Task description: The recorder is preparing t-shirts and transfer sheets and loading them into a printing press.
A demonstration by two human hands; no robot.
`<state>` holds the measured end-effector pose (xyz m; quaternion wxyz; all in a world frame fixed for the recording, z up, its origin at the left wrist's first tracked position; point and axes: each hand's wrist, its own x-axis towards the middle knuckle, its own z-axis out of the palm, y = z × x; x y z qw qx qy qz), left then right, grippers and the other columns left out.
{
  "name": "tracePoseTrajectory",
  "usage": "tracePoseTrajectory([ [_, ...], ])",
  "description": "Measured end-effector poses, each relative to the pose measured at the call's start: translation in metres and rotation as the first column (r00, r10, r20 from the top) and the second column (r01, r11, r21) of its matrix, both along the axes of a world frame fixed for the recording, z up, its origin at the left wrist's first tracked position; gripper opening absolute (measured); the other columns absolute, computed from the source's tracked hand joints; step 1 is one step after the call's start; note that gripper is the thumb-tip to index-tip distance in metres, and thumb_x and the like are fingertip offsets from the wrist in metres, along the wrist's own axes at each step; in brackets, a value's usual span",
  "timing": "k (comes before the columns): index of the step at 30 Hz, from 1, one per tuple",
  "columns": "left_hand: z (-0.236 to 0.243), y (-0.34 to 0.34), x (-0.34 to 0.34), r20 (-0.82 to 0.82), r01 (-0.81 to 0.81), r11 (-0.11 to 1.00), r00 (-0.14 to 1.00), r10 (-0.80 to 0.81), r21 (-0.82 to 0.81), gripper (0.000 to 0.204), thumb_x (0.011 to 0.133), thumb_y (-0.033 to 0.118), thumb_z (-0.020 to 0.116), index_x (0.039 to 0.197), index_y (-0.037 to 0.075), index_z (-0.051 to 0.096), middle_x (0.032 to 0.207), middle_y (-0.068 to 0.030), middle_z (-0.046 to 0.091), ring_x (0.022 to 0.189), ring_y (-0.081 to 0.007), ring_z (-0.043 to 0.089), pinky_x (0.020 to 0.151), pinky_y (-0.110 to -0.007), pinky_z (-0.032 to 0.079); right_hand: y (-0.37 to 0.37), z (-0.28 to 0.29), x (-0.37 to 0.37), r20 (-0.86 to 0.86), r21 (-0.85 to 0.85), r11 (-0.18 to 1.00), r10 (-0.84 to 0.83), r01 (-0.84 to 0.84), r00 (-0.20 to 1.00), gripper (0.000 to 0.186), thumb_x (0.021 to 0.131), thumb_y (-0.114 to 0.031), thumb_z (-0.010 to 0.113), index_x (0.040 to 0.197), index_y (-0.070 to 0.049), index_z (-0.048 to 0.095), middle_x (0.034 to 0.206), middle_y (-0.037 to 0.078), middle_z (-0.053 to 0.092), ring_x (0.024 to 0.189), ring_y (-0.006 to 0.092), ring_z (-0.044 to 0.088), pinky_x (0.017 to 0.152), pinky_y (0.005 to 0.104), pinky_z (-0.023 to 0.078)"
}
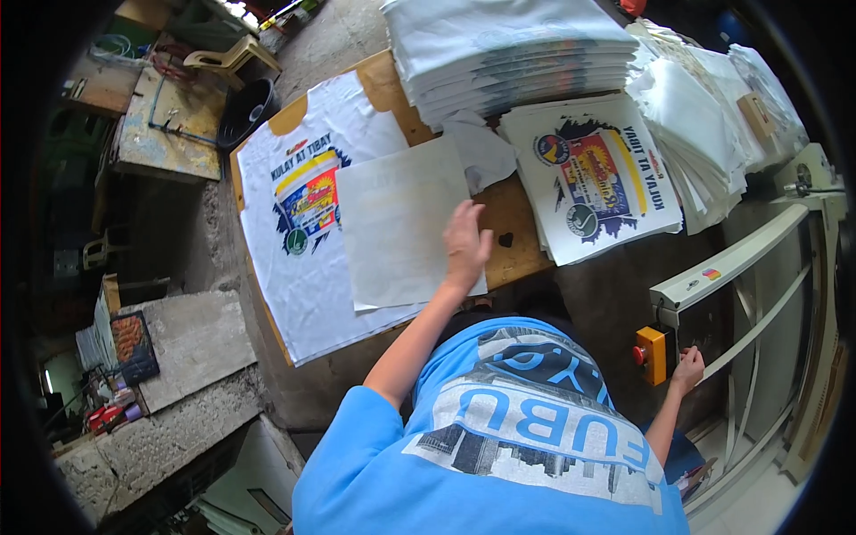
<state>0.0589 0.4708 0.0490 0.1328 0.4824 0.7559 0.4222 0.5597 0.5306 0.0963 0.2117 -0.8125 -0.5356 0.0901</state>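
Left grip (466,241) lies flat, open, on white sheet (401,223) over printed shirt (303,214); right grip (687,366) touches machine (713,285), closure indeterminate.

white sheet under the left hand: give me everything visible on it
The white sheet is a thin, plain, roughly rectangular piece, paper-like and slightly translucent, with no print showing. It lies flat on the white printed T-shirt spread on the wooden board, covering the right part of the shirt's colourful chest print and reaching onto bare board. Its edges run slightly askew to the shirt. The left hand rests palm down on its right edge. Nothing else touches it.
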Motion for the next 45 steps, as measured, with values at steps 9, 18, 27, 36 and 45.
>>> tracePoseTrajectory([
  [9,-0.054,0.078,0.131,-0.326,0.300,0.789,0.789,-0.521,-0.536,0.060,0.083,0.027,0.049,0.134,0.008,0.025,0.136,-0.0323,0.014,0.126,-0.0461,0.019,0.093,-0.058,0.027,0.000,0.013,-0.020,-0.023,0.041,0.998,-0.036,0.037,0.999,0.034,0.087,-0.027,0.045,0.074,0.001,0.060,0.058,0.010,0.058,0.054,0.0210,0.057,0.052,0.0319,0.043],
  [18,-0.011,0.109,0.153,-0.013,0.493,0.585,0.757,-0.653,-0.644,0.023,0.080,0.011,0.044,0.099,0.004,0.055,0.098,-0.0295,0.055,0.077,-0.0378,0.060,0.065,-0.048,0.046,0.002,0.016,-0.022,-0.001,0.040,0.997,-0.072,0.072,0.997,0.031,0.086,-0.024,0.045,0.074,0.000,0.060,0.055,0.010,0.057,0.052,0.0217,0.057,0.050,0.0325,0.042],
  [27,0.069,0.118,0.079,0.212,0.291,0.935,0.945,-0.248,-0.203,0.013,0.074,0.004,0.044,0.084,0.005,0.052,0.073,-0.0208,0.055,0.072,-0.0382,0.055,0.061,-0.043,0.043,0.002,0.012,-0.017,-0.025,-0.012,0.999,-0.031,0.031,0.999,0.029,0.085,-0.023,0.046,0.074,0.000,0.060,0.057,0.009,0.058,0.054,0.0208,0.057,0.052,0.0322,0.043],
  [36,0.031,-0.016,-0.080,0.334,-0.335,0.894,0.841,0.426,-0.296,0.021,0.087,0.012,0.043,0.091,-0.007,0.052,0.068,-0.0158,0.059,0.046,-0.0217,0.058,0.038,-0.030,0.047,0.002,0.005,-0.007,0.007,-0.051,0.999,-0.010,0.010,1.000,0.030,0.085,-0.025,0.047,0.077,0.001,0.061,0.060,0.009,0.059,0.056,0.0195,0.058,0.055,0.0308,0.043],
  [45,-0.034,-0.157,-0.111,0.191,-0.660,0.605,0.590,0.784,-0.445,0.018,0.087,0.012,0.043,0.084,-0.003,0.051,0.064,-0.0142,0.058,0.044,-0.0221,0.058,0.036,-0.031,0.045,0.004,-0.005,0.009,0.047,-0.078,0.997,0.027,-0.023,0.999,0.030,0.084,-0.024,0.046,0.077,0.000,0.063,0.065,0.009,0.061,0.061,0.0179,0.059,0.057,0.0295,0.044],
])
